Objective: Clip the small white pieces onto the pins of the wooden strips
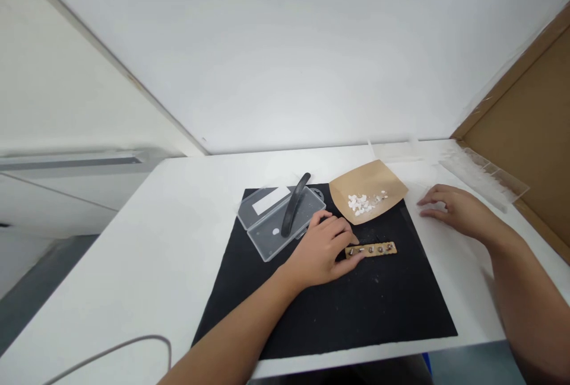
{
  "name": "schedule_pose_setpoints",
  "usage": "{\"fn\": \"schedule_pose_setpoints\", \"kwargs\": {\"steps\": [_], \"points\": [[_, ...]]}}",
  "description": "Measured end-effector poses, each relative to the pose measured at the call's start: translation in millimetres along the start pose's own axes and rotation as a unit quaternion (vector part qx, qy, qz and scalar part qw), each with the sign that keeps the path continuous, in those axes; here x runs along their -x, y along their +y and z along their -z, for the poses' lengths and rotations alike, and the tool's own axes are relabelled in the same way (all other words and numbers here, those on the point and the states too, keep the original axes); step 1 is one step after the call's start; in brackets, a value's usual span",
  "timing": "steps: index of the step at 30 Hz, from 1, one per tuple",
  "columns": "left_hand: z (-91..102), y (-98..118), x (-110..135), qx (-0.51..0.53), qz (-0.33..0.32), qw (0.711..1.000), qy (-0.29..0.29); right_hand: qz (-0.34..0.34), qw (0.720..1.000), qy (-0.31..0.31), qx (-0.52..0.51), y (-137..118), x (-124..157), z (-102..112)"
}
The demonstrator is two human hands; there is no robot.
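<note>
My left hand (pixel 325 248) rests on a black mat (pixel 338 308), its fingers curled at the left end of a small wooden strip (pixel 376 249) studded with several metal screws. My right hand (pixel 454 210) lies flat on the white table to the right of the mat, fingers spread, holding nothing. A brown paper tray (pixel 351 186) with several small white pieces (pixel 361 202) sits just behind the strip.
A clear plastic case (pixel 267 227) with a black curved tool (pixel 295 202) lying across it sits at the mat's back left. A clear compartment box (pixel 483 174) and a brown board (pixel 529 129) stand at the right. A grey cable (pixel 116 346) runs near left.
</note>
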State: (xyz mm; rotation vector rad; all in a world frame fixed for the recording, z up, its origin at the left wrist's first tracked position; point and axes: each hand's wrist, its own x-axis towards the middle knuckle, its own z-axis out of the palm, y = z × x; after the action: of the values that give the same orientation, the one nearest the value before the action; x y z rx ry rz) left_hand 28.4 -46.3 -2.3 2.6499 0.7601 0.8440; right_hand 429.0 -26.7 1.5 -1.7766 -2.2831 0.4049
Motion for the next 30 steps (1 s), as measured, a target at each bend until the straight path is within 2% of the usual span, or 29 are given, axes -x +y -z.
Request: {"fn": "schedule_pose_setpoints", "kwargs": {"steps": [7,13,17,26,30], "points": [[3.1,1.8,1.3,-0.007,0.011,1.000,-0.005,-0.005,1.000,0.010,0.015,-5.3,0.2,0.4],[3.9,2.5,1.1,-0.012,0.018,0.999,0.030,0.014,1.000,0.013,0.009,-7.3,2.1,-4.0],[3.9,2.0,1.0,-0.012,0.025,0.999,0.034,0.004,1.000,0.019,-0.002,-10.7,2.9,-7.7],[1.0,-0.4,2.7,-0.009,-0.006,0.999,-0.037,0.027,0.999,0.021,0.019,-15.5,-0.5,-11.0],[0.3,-0.9,3.2,-0.012,-0.009,0.999,-0.040,0.042,0.998,0.027,0.034,-18.8,1.0,-10.9]]}}
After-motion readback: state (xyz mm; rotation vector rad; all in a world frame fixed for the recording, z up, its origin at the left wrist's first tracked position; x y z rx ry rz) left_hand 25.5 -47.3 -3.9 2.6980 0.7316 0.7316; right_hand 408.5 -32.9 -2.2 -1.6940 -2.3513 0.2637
